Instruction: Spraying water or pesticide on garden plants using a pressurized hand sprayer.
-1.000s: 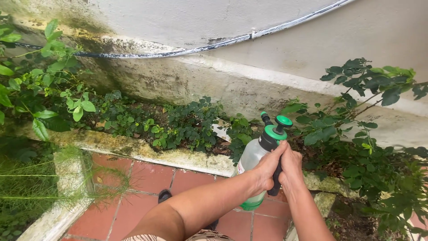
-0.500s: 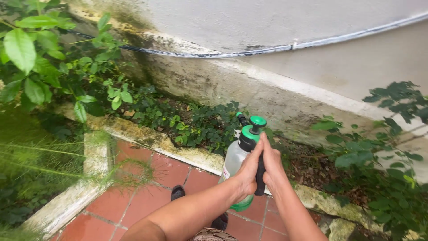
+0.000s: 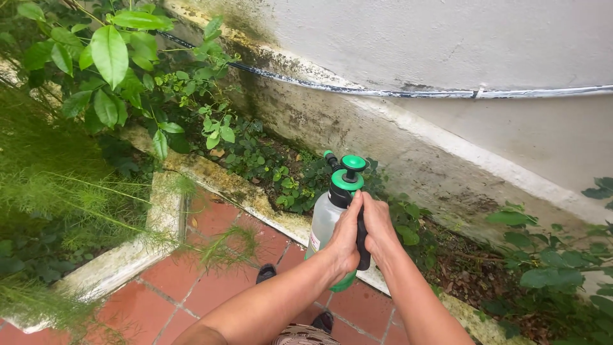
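Over the narrow planting strip at the foot of the wall, your view has swung left: the bushy plant that stood on the right a second ago has slid nearly out of frame, and the big-leaved shrub (image 3: 105,57) now fills the upper left. Through all that, your grip hasn't altered. Your left hand (image 3: 345,237) and right hand (image 3: 381,229) stay wrapped together, fingers clamped on the dark handle of the pressure sprayer (image 3: 332,217), so the spraying seems to be moving along the bed, not stopping.

You hold the sprayer upright above the mossy concrete curb (image 3: 255,201), its nozzle pointing toward the low groundcover (image 3: 281,176). It has a translucent plastic bottle, a glossy green collar and a round pump knob. Behind runs the rough, mould-stained plaster wall (image 3: 434,45) with a thin cable (image 3: 383,93) along it, while terracotta tiles (image 3: 185,275) lie matte and damp-looking below.
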